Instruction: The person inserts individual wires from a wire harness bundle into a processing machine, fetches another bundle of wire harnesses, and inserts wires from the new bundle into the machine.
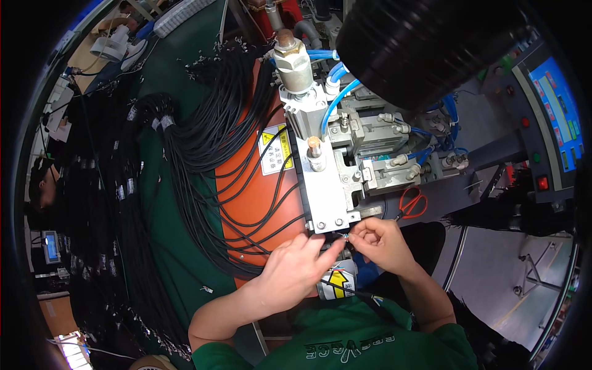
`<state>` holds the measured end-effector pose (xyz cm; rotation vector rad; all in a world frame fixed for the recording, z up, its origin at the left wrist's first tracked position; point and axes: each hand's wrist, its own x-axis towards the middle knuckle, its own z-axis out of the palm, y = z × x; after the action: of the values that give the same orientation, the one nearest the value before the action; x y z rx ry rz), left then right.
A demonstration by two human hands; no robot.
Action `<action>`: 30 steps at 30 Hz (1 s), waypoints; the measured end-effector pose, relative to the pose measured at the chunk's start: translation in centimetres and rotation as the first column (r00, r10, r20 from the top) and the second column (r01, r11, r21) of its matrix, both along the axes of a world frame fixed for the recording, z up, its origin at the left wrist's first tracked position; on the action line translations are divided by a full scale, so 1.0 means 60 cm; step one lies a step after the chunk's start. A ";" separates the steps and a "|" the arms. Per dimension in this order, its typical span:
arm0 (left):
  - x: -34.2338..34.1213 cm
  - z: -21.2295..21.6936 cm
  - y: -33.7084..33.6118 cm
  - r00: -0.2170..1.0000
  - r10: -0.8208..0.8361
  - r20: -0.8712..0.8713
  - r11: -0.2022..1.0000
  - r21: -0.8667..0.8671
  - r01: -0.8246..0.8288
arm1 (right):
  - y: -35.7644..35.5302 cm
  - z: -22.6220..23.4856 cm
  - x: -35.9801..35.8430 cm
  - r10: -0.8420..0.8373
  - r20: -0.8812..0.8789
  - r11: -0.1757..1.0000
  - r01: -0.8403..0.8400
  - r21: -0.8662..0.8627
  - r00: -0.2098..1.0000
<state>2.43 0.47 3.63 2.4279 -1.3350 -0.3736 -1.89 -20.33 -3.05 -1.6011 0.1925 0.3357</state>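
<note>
My left hand is at the front foot of a pneumatic press, its thumb and fingers closing on a black cable just below the metal block. Opposite it, my right hand pinches the small pale end of that cable between thumb and fingertips. Both hands almost meet there, and the fingers partly hide the cable. Below them is a white cylindrical part with a yellow arrow label; a loose black cable with bared coloured wires hangs beside it.
Many black cables lie bundled across the orange machine cover and green mat. Red-handled scissors rest right of the press. Blue air hoses and a large black cylinder rise beyond. A control panel stands far right.
</note>
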 end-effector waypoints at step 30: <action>-0.031 -0.040 0.016 0.987 0.158 -0.007 0.864 -0.484 -0.142 | 0.032 0.027 -0.036 -0.094 0.270 0.955 0.010 0.297 0.958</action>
<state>0.59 1.40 1.23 2.0958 -1.0799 0.0443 -4.03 -18.43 -1.40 -1.3279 -0.0341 0.0854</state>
